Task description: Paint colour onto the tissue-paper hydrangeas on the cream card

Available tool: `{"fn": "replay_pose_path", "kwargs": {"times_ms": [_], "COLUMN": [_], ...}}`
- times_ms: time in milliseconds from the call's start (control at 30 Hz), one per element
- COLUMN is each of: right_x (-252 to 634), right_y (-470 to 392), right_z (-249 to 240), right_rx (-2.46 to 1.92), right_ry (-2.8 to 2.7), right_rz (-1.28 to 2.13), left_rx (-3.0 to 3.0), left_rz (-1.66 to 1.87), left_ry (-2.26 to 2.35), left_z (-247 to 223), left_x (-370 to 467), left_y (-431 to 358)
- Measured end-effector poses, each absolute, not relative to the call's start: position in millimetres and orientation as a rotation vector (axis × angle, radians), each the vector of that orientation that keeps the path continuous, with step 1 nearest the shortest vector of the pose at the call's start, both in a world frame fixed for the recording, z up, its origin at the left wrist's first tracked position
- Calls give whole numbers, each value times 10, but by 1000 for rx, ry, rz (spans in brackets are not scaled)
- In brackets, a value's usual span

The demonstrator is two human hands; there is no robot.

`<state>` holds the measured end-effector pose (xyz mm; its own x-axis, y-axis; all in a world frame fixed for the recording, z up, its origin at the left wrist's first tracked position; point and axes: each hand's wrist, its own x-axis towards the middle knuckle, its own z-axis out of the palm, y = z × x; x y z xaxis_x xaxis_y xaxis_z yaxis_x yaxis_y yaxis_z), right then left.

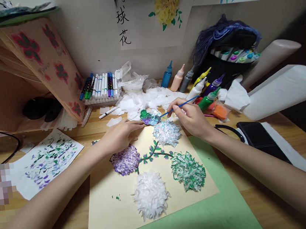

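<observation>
A thin blue paintbrush (183, 103) is pinched in my right hand (191, 117), its tip down in the blue part of a small paint palette (151, 117). Green, purple and blue paint show in the palette's wells. Fingers stretched, my left hand (126, 132) lies at the palette's left rim, seemingly touching it. Below both hands is a cream sheet (112, 212) with a painted dark branch (153, 153) and ruffled paper flowers: a light-blue-tipped flower (167, 132) by my right hand, a purple flower (125, 160) under my left wrist, a green flower (188, 171) and a white flower (151, 195).
Torn white paper (142, 101) is heaped behind the palette. Markers (100, 84) stand at the back left, several paint bottles (178, 78) at the back right. A paint-spotted tissue (49, 157) lies left. Green paper (188, 221) is underneath; a black case (259, 138) sits right.
</observation>
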<state>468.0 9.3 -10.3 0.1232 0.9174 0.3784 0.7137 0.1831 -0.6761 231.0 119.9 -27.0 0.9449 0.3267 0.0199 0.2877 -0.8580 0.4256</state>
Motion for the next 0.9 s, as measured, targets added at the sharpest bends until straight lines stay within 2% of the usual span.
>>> {"fn": "replay_pose_path", "kwargs": {"times_ms": [900], "right_x": [4712], "right_y": [125], "right_z": [-176], "right_rx": [-1599], "right_ry": [-1432], "right_rz": [483], "left_rx": [2634], "left_rz": [110], "left_ry": [456], "left_z": [-253], "left_x": [2308], "left_y": [1192]}}
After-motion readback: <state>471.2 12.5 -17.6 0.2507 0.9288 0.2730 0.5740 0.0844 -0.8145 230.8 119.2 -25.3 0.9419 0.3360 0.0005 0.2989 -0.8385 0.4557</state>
